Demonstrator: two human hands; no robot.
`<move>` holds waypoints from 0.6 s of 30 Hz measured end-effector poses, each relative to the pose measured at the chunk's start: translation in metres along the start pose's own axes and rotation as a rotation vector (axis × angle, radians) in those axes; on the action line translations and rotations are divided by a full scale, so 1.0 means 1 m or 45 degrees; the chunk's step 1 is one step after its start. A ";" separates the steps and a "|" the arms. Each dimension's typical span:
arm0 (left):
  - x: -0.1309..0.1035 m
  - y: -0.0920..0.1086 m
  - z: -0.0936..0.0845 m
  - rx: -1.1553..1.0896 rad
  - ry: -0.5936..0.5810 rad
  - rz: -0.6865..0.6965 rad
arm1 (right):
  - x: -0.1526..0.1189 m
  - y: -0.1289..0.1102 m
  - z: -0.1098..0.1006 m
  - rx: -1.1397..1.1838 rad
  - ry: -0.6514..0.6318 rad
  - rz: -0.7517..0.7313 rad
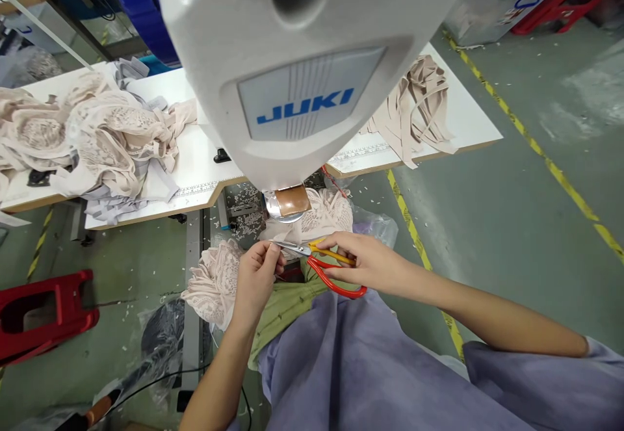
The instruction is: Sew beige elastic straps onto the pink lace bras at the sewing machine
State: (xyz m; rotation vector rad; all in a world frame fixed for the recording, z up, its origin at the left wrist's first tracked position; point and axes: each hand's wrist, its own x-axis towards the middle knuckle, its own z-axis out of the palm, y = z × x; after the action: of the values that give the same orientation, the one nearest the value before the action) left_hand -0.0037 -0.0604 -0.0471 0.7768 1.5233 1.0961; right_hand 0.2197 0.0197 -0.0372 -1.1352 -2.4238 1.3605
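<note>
Garment pile on bench left of sewing machine, strap bundle on bench right, scissors before machine, stool on floor far left, bin back right

White sewing machine, brand "JUKI" in blue capitals on panel, ruler strip along table, figures unreadable.

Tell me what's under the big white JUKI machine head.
Pale lace fabric shows below the lower end of the machine head, near the scissors in the right hand. The machine head covers whatever lies directly underneath, which cannot be seen.
</note>
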 end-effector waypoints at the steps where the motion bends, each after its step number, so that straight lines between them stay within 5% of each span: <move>1: 0.000 -0.001 0.000 0.012 0.007 0.007 | -0.001 0.000 0.000 0.005 -0.001 0.003; 7: 0.001 -0.008 0.002 -0.187 0.099 -0.003 | -0.010 0.011 -0.013 -0.042 0.080 0.045; 12: 0.004 -0.002 0.005 -0.569 0.072 -0.132 | 0.014 0.045 -0.073 -0.452 0.326 0.122; 15: 0.005 0.006 0.008 -0.628 0.048 -0.186 | 0.031 0.046 -0.097 -0.746 0.622 -0.019; 18: 0.005 0.016 0.010 -0.582 -0.108 -0.287 | 0.034 0.020 -0.074 -0.780 0.690 -0.352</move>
State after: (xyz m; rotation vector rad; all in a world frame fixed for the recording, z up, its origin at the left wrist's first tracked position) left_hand 0.0033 -0.0472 -0.0344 0.3240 1.1907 1.1651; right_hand 0.2397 0.0986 -0.0181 -1.0326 -2.4792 0.1747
